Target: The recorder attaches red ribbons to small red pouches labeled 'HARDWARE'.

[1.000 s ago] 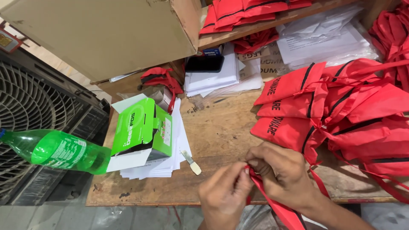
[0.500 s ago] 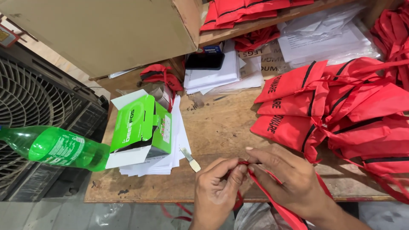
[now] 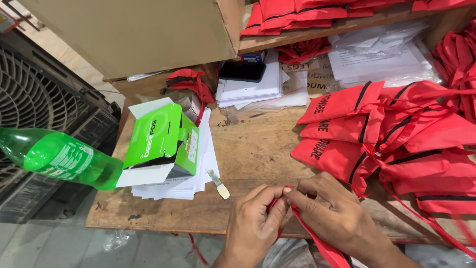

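Note:
My left hand (image 3: 255, 223) and my right hand (image 3: 334, 216) meet at the front edge of a rough wooden table (image 3: 258, 144). Both pinch the top end of a red fabric strap (image 3: 317, 243), which hangs down below the table edge between my wrists. To the right lies a pile of red fabric pouches (image 3: 396, 134) with black trim and black lettering. A small blade-like tool (image 3: 218, 183) with a pale handle lies on the wood just left of my left hand.
A green and white cardboard box (image 3: 158, 144) sits open on a stack of white paper. A green plastic bottle (image 3: 59, 159) lies off the table's left edge, over a dark fan grille (image 3: 34, 99). A black phone (image 3: 242, 71) rests on papers at the back; a shelf above holds more red pouches.
Both hands have shifted left and down along the table's front edge, still working the red strap between the fingertips. The view has tilted a little.

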